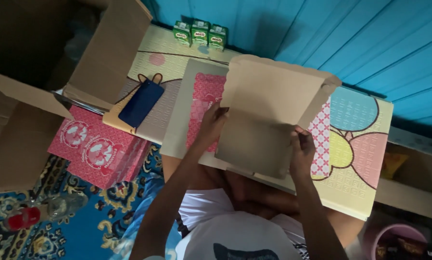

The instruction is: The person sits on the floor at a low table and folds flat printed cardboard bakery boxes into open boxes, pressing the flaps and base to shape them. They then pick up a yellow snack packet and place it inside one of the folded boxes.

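Head view: both hands hold a brown cardboard box blank [264, 120], half folded, above a foam mat [355, 178] that serves as the landmark here. The left hand [212, 123] pinches the blank's left edge, fingers curled over it, while the right hand [301, 150] grips the lower right edge, thumb on top; held at both sides like this, the panel stays flat as its far flap stands up. Beneath the blank, flat on the mat, lies another unfolded blank [196, 108] showing a pink patterned face, close under the hands. A dark blue phone [141, 103] rests on the mat's left part, off the working spot. Three small green drink cartons [199, 32] stand in a row at the mat's far edge, against the blue plank wall [350, 38]. Left of the mat, a stack of pink printed boxes [98, 151] lies on the patterned carpet [76, 231], just beside a big open carton [28, 96], within easy arm's reach.
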